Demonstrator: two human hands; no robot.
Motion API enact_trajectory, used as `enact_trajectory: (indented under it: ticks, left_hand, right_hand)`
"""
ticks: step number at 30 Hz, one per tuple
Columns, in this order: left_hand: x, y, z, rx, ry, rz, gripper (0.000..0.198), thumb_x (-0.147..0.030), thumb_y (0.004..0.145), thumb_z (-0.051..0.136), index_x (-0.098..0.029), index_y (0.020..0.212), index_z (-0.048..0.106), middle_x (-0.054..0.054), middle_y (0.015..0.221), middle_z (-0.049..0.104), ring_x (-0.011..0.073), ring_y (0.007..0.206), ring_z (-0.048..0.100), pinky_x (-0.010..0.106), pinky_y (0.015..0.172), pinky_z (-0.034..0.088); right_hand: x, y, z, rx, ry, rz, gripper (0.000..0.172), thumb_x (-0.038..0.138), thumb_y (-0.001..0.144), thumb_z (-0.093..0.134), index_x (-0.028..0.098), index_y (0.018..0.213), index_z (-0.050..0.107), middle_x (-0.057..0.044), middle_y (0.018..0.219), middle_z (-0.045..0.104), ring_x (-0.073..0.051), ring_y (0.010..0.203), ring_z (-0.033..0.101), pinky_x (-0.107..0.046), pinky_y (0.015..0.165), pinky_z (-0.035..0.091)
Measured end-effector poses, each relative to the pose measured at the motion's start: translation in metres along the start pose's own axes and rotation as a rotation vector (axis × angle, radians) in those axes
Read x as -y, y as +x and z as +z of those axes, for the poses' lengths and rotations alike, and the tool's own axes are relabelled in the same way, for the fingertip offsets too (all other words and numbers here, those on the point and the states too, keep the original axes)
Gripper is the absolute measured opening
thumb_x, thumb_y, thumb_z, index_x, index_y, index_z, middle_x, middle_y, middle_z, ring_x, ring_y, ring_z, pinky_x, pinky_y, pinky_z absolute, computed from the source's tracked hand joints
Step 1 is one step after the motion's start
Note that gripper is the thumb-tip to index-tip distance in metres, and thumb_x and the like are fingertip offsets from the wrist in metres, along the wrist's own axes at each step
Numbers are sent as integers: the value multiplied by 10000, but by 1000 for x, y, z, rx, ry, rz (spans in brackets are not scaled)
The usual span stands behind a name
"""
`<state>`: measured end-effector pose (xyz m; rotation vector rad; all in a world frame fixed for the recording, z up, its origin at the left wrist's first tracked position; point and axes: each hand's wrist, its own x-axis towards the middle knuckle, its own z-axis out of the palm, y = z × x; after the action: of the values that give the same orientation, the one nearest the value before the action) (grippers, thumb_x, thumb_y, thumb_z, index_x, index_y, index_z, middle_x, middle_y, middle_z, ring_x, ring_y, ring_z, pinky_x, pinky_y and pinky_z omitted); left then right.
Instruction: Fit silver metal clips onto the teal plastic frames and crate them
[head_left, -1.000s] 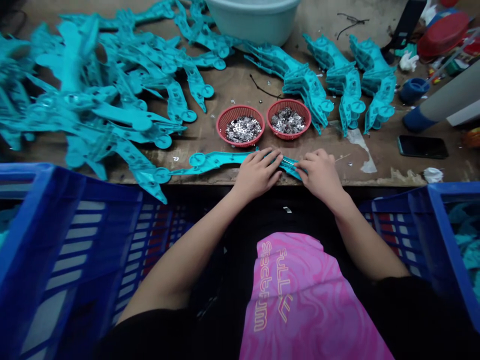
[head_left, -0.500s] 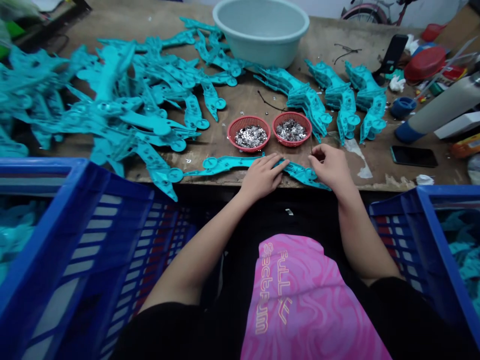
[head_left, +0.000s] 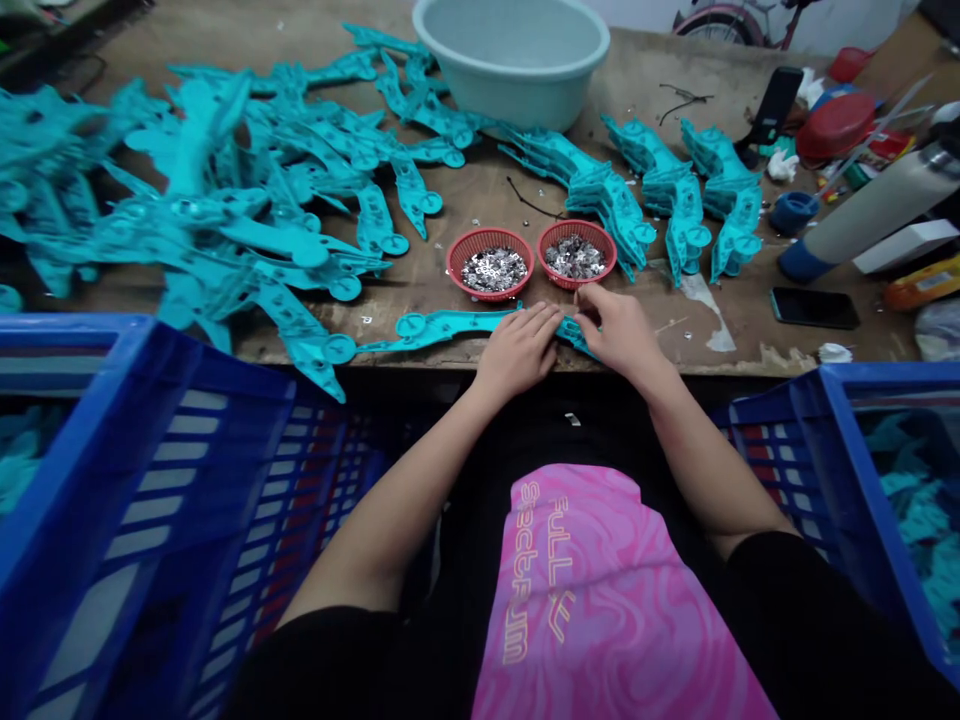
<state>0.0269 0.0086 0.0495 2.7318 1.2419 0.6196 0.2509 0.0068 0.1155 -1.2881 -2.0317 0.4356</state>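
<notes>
A long teal plastic part (head_left: pixel 457 323) lies near the table's front edge. My left hand (head_left: pixel 517 352) rests over its middle, fingers together and curved across it, holding it against the table. Close beside it, my right hand (head_left: pixel 619 335) is closed in a pinch above the part's right section, which it partly covers. What sits between those fingertips is too small to make out. Just behind the hands are two red baskets, a left basket (head_left: pixel 452 262) and a right basket (head_left: pixel 610 268), both holding small shiny metal clips.
Many teal parts (head_left: pixel 247 230) are heaped at left; stacked ones (head_left: pixel 675 215) stand at right. Behind is a pale basin (head_left: pixel 517 85). A phone (head_left: pixel 814 308) and a bottle (head_left: pixel 862 215) lie at right. Blue crates, left (head_left: pixel 172 420) and right (head_left: pixel 832 420), flank my legs.
My right hand has moved left along the teal part, close to my left hand. The left hand's fingers have drawn together on the part. The whole view has shifted slightly.
</notes>
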Motion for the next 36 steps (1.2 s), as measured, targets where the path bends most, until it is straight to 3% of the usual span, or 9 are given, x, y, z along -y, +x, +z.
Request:
enact_trajectory:
  ticks: [7,10,13,19,23,27,29,32,36]
  left_hand:
    - [0,0,-2,-17,-5,16,554,-313,1126,518,-244,1666,622,139,1738,580,363,1648,511,582,1324,440]
    - [4,-1,-1,-35,-18,29,552,-301,1123,517,-251,1661,629,144,1723,595,356,1648,512,590,1312,453]
    - [2,-1,2,-46,-4,23,541,-289,1122,515,-251,1647,643,144,1715,603,359,1638,525,596,1310,456]
    - [-37,13,9,1,8,-69,617,-418,1110,592,-205,1689,582,197,1743,557,422,1649,495,662,1336,427]
    - [-42,33,-13,-20,-99,-22,754,-566,1125,571,-141,1742,480,183,1790,498,344,1669,470,515,1379,430]
    - [37,48,-72,-156,26,8,495,-426,1152,494,-256,1583,668,117,1635,670,311,1569,562,522,1354,413]
    - [101,53,-106,-183,151,-206,456,-371,1123,497,-243,1497,724,164,1574,701,383,1543,566,601,1310,401]
    - [188,54,-141,-77,225,-782,588,-430,1055,575,-127,1558,603,287,1658,590,468,1585,484,637,1277,374]
    - [242,50,-151,29,193,-976,710,-539,819,836,-84,1332,651,345,1366,745,549,1456,563,698,1233,360]
  right_hand:
    - [-50,-22,-49,-206,-110,64,263,304,1025,669,208,1204,837,-114,1133,821,-281,1005,744,-421,974,590]
    - [-88,-38,-69,-76,-323,229,295,264,1006,684,178,1199,889,-141,1132,840,-305,1052,738,-467,1035,576]
    - [-102,-52,-65,-70,-425,281,333,271,1029,676,156,1261,885,-164,1227,838,-327,1162,705,-542,1145,534]
    - [-83,-67,-30,-94,-304,-31,426,478,1111,653,214,1382,849,-110,1436,798,-359,1459,583,-573,1281,461]
    - [-115,-73,-46,-63,-242,70,525,535,1144,537,195,1413,833,-138,1489,778,-376,1500,610,-621,1327,426]
    - [-157,-81,-62,-166,-119,128,579,563,1149,467,190,1392,838,-152,1476,783,-337,1434,692,-559,1299,488]
    - [-165,-85,-59,-246,-121,138,557,562,1139,487,193,1322,862,-146,1424,808,-340,1393,716,-557,1278,505]
    - [-163,-88,-50,-300,-114,155,479,554,1117,546,226,1200,884,-122,1310,848,-347,1293,758,-553,1214,549]
    - [-161,-89,-43,-343,-88,183,436,531,1118,531,272,1058,877,-117,1168,867,-360,1166,789,-555,1120,592]
